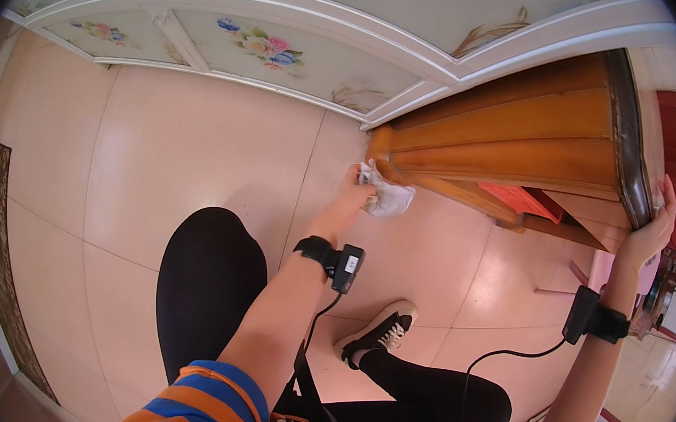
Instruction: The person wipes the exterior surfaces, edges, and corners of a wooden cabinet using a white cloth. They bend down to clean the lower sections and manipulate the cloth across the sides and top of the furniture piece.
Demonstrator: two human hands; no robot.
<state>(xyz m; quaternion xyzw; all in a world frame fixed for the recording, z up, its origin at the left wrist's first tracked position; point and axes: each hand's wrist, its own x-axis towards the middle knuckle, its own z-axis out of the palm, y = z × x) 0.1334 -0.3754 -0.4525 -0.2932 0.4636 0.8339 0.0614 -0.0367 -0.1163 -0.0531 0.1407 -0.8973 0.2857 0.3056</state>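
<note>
My left hand [358,189] is closed around a crumpled white cloth [392,200]. It reaches low, with the cloth beside a foot [380,145] of the orange-brown wooden cabinet [513,128]. Whether the cloth presses against the wood or the floor I cannot tell. My right hand [650,235] rests on the corner of the cabinet's dark-trimmed top edge [631,139], its fingers extended over the top and its thumb hidden. A red item [523,200] shows in an opening of the cabinet. Each wrist bears a black strap with a small cabled device.
A white-framed partition [306,55] with flower-painted panels runs along the far side, meeting the cabinet. Pinkish tiles [194,143] cover the floor. My shoe [383,333] stands below the cabinet. A pink stool [597,271] is behind it; a patterned strip [7,246] lies left.
</note>
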